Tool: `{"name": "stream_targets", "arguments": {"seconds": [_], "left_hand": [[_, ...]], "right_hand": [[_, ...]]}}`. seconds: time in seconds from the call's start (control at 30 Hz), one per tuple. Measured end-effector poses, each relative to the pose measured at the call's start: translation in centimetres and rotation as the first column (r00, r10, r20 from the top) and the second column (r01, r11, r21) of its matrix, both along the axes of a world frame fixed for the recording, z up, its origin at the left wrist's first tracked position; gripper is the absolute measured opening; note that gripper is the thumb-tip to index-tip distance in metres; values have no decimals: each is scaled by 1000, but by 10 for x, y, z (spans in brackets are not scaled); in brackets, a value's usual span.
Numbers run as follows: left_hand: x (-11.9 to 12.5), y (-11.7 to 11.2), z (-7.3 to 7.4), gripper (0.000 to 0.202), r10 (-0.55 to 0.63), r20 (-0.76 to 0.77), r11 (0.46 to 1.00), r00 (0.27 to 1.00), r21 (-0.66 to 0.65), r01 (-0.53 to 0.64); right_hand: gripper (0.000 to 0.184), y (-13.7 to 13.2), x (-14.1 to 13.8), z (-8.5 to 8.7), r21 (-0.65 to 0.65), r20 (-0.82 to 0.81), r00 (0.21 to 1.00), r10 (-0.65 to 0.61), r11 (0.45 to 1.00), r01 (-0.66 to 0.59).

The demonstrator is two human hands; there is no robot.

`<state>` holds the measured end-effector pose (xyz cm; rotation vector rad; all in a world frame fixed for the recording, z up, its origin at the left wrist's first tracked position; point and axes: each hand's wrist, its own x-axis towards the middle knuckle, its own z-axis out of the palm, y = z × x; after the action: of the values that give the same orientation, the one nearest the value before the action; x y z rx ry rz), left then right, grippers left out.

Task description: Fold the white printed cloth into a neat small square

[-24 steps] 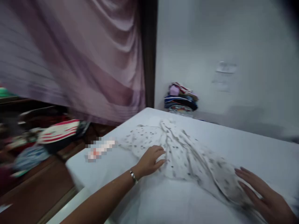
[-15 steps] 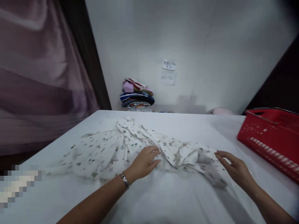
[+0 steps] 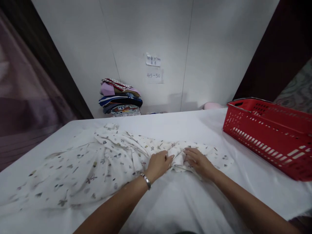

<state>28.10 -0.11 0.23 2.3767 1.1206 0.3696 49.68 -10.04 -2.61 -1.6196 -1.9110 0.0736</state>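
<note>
The patterned white cloth (image 3: 85,169) is lying rumpled on the white table (image 3: 185,125), its long axis running roughly left to right. Its broad part is spreading toward the near left, and a narrower part is reaching right, past both my hands.

Across a bunched fold (image 3: 179,156) in that narrower part, my left hand (image 3: 158,165) and right hand (image 3: 198,161) are facing each other. From my left fingers the bulk of the cloth is lying to the left, so that hand is the nearer one to it; my right hand is sitting nearer the narrow end. The fingers of both hands are bending in at the fold, but I cannot tell whether they are pinching fabric or only resting on it. A silver bracelet (image 3: 146,181) is circling my left wrist.

Farther right, a red basket (image 3: 263,133) is standing on the table, apart from the cloth. Beyond the far edge, a pile of folded fabrics (image 3: 119,101) is rising left of centre, and two paper notes (image 3: 154,76) are hanging on the wall (image 3: 209,48).
</note>
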Motion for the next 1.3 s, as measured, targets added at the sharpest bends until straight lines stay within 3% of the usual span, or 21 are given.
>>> {"name": "stream_targets", "arguments": {"seconds": [0.17, 0.27, 0.33, 0.43, 0.53, 0.63, 0.73, 0.8, 0.9, 1.07, 1.3], "left_hand": [[22, 21, -18, 27, 184, 52, 953, 982, -252, -165], [28, 23, -26, 30, 179, 204, 946, 962, -303, -112], [30, 22, -27, 36, 185, 381, 944, 906, -324, -56], [32, 16, -20, 46, 233, 593, 925, 771, -380, 14], [33, 7, -7, 55, 293, 656, 863, 696, -495, 104], [32, -4, 4, 54, 353, 650, 752, 673, -625, 210], [28, -15, 10, 31, 334, 643, 682, 689, -670, 294], [26, -20, 12, 20, 315, 645, 690, 697, -660, 299], [25, -24, 12, 21, 309, 653, 751, 692, -614, 244], [25, -28, 11, 24, 260, 666, 816, 700, -538, 209], [24, -32, 8, 24, 136, 674, 890, 726, -405, 209]], "right_hand": [[38, 23, -2, -12, 68, 170, 980, 107, 990, -120], [31, 24, -3, -5, 90, 122, 979, 165, 980, -177], [30, 19, -6, 4, 115, 45, 980, 193, 974, -197], [31, 8, -14, 15, 135, -53, 979, 196, 973, -187], [32, 1, -23, 20, 108, -117, 974, 195, 977, -183], [28, -2, -32, 26, 60, -177, 959, 220, 975, -213], [21, -2, -41, 33, 6, -331, 920, 207, 976, -218], [21, -1, -44, 37, -7, -457, 877, 150, 985, -172], [23, 3, -47, 38, -8, -556, 827, 84, 994, -106], [24, 5, -48, 33, -4, -591, 807, 5, 1000, -8], [22, 1, -50, 32, 12, -623, 782, -12, 1000, 25]]}}
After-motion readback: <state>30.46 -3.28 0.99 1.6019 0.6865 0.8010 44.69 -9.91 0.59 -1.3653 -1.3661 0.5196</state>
